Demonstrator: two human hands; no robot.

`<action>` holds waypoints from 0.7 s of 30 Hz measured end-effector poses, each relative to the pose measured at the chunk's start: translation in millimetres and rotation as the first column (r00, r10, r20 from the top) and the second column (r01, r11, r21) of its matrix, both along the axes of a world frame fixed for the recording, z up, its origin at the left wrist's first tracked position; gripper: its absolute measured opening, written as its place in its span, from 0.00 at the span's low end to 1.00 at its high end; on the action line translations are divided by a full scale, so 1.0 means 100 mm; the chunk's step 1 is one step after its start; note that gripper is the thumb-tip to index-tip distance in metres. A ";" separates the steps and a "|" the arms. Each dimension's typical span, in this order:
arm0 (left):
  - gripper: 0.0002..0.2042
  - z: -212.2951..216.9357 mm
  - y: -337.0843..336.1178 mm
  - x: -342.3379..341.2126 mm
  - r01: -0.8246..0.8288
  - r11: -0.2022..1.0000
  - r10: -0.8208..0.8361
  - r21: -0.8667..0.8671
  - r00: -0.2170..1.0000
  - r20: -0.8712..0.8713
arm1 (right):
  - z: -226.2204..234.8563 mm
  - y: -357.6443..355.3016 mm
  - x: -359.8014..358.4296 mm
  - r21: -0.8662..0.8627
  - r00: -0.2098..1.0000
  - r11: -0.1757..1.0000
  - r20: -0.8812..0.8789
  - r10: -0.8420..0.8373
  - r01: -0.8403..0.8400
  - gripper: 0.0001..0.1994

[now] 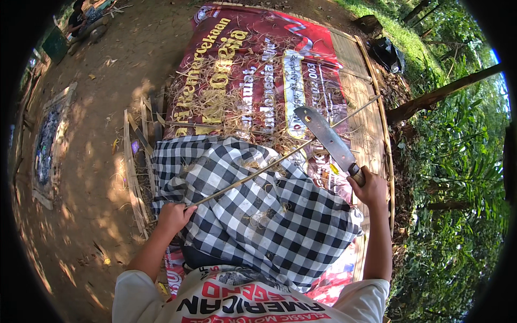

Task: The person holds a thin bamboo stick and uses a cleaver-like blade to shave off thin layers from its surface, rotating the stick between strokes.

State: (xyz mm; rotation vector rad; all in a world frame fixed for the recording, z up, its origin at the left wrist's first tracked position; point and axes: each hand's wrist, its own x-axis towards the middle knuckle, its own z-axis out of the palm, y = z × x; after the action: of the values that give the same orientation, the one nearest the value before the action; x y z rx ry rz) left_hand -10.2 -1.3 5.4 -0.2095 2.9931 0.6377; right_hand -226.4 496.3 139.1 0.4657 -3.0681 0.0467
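My left hand (pixel 173 217) is closed round the near end of a long thin bamboo strip (pixel 242 181), which slants up to the right across my lap. In my right hand (pixel 371 187) is the wooden handle of a machete (pixel 329 139) with a broad, blunt-ended blade. The blade lies across the strip's far half, and its tip points up and to the left. A black-and-white checkered cloth (pixel 237 215) covers my legs beneath the strip, with some curled shavings on it.
A red printed banner (pixel 207 59), strewn with thin shavings, covers most of a bamboo platform (pixel 360 99). Split bamboo pieces (pixel 132 172) stand along its left edge. A slanting wooden pole (pixel 447 94), a black bag (pixel 389 54) and dense plants are at right. A person (pixel 81 21) sits far left.
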 end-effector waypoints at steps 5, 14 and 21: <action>0.26 0.05 0.01 0.02 -0.011 1.000 0.011 -0.008 1.000 0.005 | -0.06 -0.36 0.11 -0.019 0.998 1.000 0.057 -0.006 0.007 0.25; 0.24 -0.12 -0.08 0.10 -0.015 0.999 0.014 -0.032 0.999 -0.034 | -0.28 -1.10 0.20 -0.016 0.915 0.920 0.101 0.391 -0.391 0.32; 0.25 -0.13 -0.08 0.05 0.019 1.000 -0.019 -0.024 0.999 -0.026 | -0.08 0.02 -0.43 -0.129 0.982 0.975 -0.028 -0.188 0.183 0.27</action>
State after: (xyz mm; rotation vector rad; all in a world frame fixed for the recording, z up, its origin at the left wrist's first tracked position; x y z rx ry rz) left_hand -5.2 -8.8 -7.4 -0.1755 3.0251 0.6088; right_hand -269.5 498.1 131.2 0.1703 -3.0298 0.2212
